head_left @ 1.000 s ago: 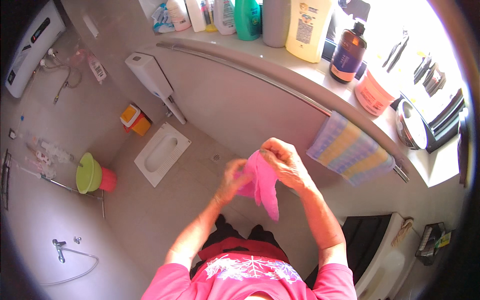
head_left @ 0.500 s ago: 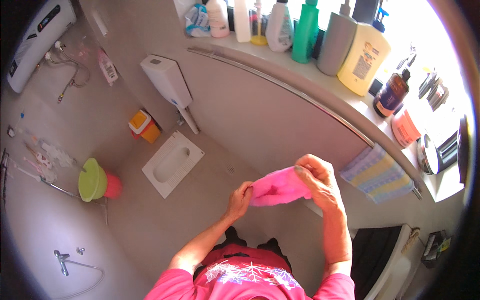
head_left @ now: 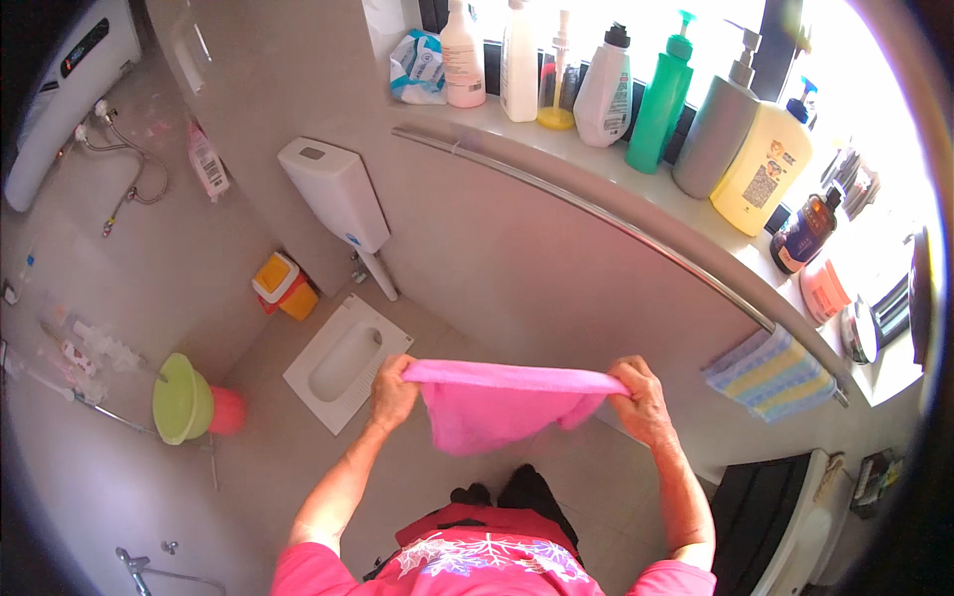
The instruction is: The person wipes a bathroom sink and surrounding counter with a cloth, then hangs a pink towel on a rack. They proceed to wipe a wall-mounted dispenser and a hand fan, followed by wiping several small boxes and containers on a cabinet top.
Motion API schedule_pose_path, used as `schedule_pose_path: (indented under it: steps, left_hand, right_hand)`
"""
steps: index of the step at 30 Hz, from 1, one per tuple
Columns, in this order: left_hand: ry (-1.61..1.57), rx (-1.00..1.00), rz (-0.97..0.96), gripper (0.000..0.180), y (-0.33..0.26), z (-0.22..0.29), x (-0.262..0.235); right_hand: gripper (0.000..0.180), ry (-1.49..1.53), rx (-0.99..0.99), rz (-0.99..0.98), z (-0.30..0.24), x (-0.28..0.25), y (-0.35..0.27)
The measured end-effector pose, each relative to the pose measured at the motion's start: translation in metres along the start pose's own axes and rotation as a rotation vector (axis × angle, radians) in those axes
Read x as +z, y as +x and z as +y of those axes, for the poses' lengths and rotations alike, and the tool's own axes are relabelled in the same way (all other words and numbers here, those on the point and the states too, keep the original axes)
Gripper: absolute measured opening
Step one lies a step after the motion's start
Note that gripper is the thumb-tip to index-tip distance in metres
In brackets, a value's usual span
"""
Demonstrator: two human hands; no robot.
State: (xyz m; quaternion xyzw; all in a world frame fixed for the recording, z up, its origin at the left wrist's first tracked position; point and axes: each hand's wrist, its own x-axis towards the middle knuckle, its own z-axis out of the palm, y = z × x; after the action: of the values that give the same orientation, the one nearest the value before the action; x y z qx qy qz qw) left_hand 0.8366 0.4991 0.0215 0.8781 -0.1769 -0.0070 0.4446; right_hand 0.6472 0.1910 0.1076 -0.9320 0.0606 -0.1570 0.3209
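Observation:
A bright pink cloth point(head_left: 502, 402), which looks like a towel, is stretched between my two hands in front of my body. My left hand point(head_left: 395, 395) is closed round its upper left corner, and my right hand point(head_left: 641, 402) grips the upper right corner. The top edge is pulled nearly straight from hand to hand. Below it the rest of the cloth hangs loose in a fold, above the floor and in front of my feet.
A squat toilet point(head_left: 348, 363) lies in the floor ahead, below a white cistern point(head_left: 338, 194). Bottles such as a green pump bottle point(head_left: 661, 99) line the windowsill. A striped towel point(head_left: 775, 375) hangs on the rail at right. A green basin point(head_left: 182, 399) leans at left.
My hands have moved apart, the left one going further left and forward. The pink cloth, bunched before, is now spread wide and hanging down.

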Motion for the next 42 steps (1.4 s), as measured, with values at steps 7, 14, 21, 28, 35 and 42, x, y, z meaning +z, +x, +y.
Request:
schedule_pose_path:
  steps: [7,14,21,28,35,42]
  left_hand:
    - [-0.822,-0.392,-0.441,0.040,0.032,0.008,-0.001]
    - [0.332,0.247,-0.303,0.046,0.093,0.013,-0.033]
    - [-1.108,-0.384,-0.798,0.072,0.125,0.071,-0.030]
    - [-1.148,0.094,-0.651,0.060,0.197,0.145,-0.075]
    - [-1.053,0.520,-0.604,0.055,0.280,0.223,-0.106]
    - [-0.966,0.783,-0.624,0.037,0.338,0.274,-0.116]
  right_hand:
    - [0.024,1.068,0.437,-0.040,0.029,0.037,0.018]
    - [0.020,-0.383,0.101,-0.409,0.020,-0.003,0.058]
    - [0.026,0.893,0.224,-0.069,0.012,-0.015,0.078]
    - [0.026,0.846,0.095,0.307,-0.049,-0.077,0.119]
    - [0.037,0.479,-0.027,0.639,-0.085,-0.142,0.166]
    - [0.039,0.274,-0.061,0.880,-0.102,-0.172,0.213]
